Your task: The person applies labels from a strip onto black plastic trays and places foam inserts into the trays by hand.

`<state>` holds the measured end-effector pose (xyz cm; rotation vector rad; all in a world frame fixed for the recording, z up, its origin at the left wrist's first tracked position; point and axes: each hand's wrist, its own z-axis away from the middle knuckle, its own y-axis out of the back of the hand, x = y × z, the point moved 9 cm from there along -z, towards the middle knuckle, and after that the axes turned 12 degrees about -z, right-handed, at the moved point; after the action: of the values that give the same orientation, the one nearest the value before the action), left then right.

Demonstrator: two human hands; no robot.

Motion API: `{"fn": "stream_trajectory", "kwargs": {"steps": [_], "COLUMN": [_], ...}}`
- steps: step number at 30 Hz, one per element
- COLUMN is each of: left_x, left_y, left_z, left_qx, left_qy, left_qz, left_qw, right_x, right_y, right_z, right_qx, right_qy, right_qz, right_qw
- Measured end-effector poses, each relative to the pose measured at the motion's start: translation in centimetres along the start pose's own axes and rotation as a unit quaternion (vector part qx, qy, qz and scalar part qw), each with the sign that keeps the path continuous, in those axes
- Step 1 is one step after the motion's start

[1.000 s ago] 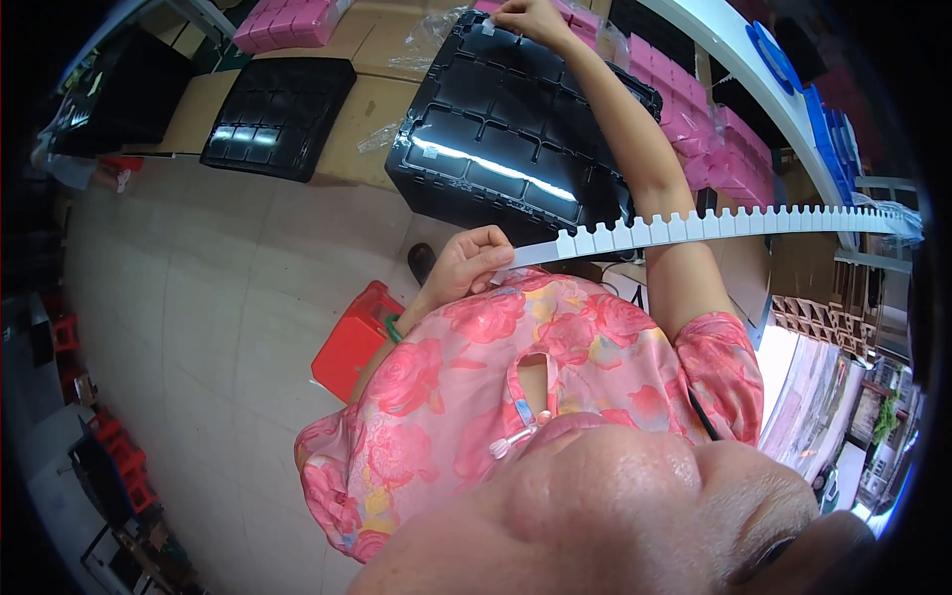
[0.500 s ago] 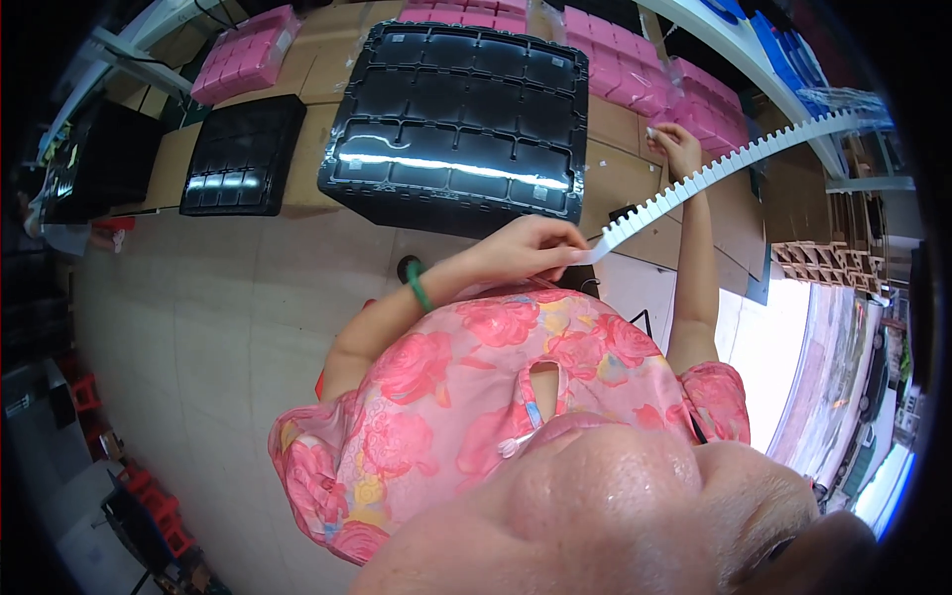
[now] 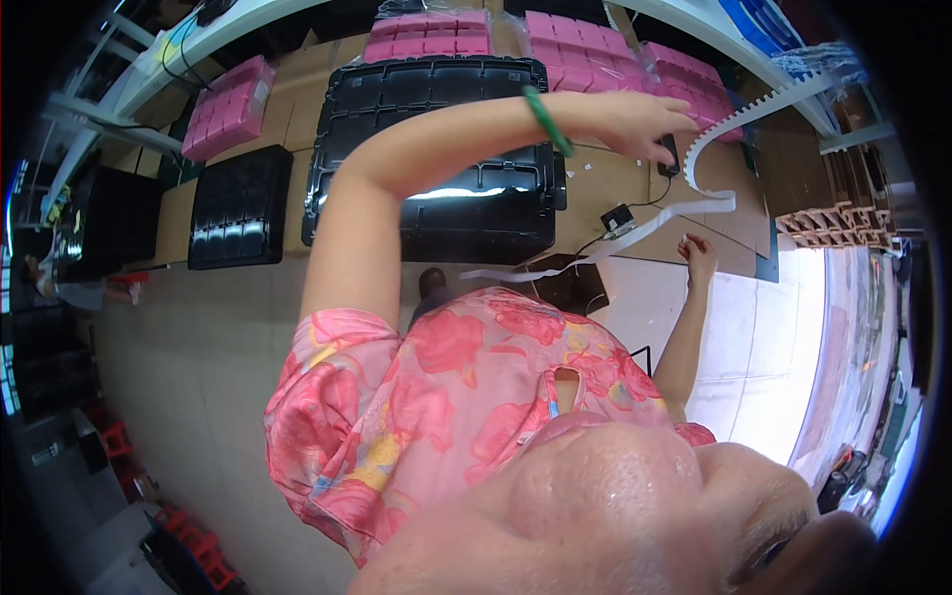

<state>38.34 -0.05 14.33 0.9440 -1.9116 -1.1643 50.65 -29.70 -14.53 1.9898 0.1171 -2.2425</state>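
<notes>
My left hand (image 3: pixel 640 124), with a green bangle on the wrist, is stretched across to the right with its fingers apart. Its thumb is close to a small black device (image 3: pixel 669 157) on a cable; whether they touch I cannot tell. My right hand (image 3: pixel 700 260) is lower, near the cardboard's front edge, its fingers pinched on what looks like a small white piece (image 3: pixel 684 241). A long white strip (image 3: pixel 645 225) with a toothed upper stretch loops down from the upper right between my hands, its loose end hanging toward my front.
A large black ribbed tray stack (image 3: pixel 436 233) stands in front of me on cardboard (image 3: pixel 595 203), a smaller black tray (image 3: pixel 238 208) left of it. Pink trays (image 3: pixel 426 38) line the back. A black box with a cable (image 3: pixel 617 216) lies near the strip. White shelf frame (image 3: pixel 684 25) crosses above.
My left hand has let go of the strip's end and swung up and right over the black trays. My right hand has come down toward me. The strip now hangs slack in a loop.
</notes>
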Motion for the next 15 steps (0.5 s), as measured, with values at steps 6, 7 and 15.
{"fn": "stream_trajectory", "kwargs": {"steps": [6,7,15], "left_x": [-21.2,-25.2,-45.2], "left_y": [8.4,9.8,1.2], "left_z": [15.1,18.5,35.0], "left_qx": [0.013,0.032,-0.08], "left_qy": [0.172,0.235,0.453], "left_qz": [0.033,0.017,-0.052], "left_qw": [0.985,0.971,0.887], "right_x": [11.1,13.5,21.0], "right_y": [2.5,2.2,6.7], "right_z": [7.2,7.8,9.8], "right_qx": [0.064,0.072,0.108], "right_qy": [-0.178,-0.213,-0.331], "right_qz": [0.094,0.104,0.388], "right_qw": [0.977,0.969,0.853]}}
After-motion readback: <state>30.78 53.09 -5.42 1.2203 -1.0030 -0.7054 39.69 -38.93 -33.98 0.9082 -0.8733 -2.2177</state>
